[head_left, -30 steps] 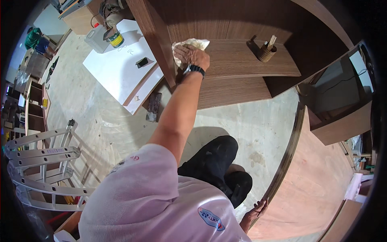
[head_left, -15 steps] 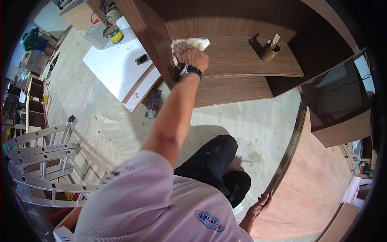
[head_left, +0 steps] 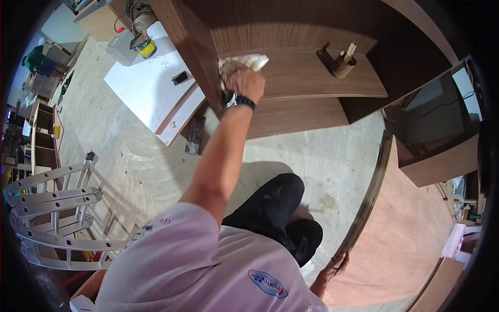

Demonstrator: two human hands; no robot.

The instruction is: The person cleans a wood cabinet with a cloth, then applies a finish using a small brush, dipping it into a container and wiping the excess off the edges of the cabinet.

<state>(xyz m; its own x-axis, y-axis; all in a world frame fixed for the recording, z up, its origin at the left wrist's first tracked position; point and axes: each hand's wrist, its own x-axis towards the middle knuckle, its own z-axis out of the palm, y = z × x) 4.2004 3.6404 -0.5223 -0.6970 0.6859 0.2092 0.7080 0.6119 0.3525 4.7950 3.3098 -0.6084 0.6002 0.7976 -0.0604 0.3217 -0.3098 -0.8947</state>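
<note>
My left hand [head_left: 244, 82] is closed over a crumpled whitish cloth [head_left: 255, 62], pressing it into the left corner of a brown wood-grain shelf [head_left: 296, 78]. The cloth's edge sticks out past my knuckles, against the cabinet's upright side panel [head_left: 184, 44]. At lower right my right hand [head_left: 332, 271] grips the edge of a large pinkish plywood board [head_left: 400, 229], its fingers curled at the dark rim. Farther along the shelf stands a ribbed brown cup [head_left: 344, 67] with several sticks in it.
On the left, a white sheet [head_left: 150, 88] carries a small black object [head_left: 180, 78], a yellow-green tin [head_left: 146, 48] and a plastic jug [head_left: 120, 51]. A folded aluminium ladder [head_left: 57, 213] lies nearer. Another cabinet [head_left: 442, 161] stands right. A person [head_left: 39, 62] bends at far left.
My left hand has drawn slightly nearer with the cloth, its fingers more bunched than before. My right hand stays at the board's edge. The view has shifted a little.
</note>
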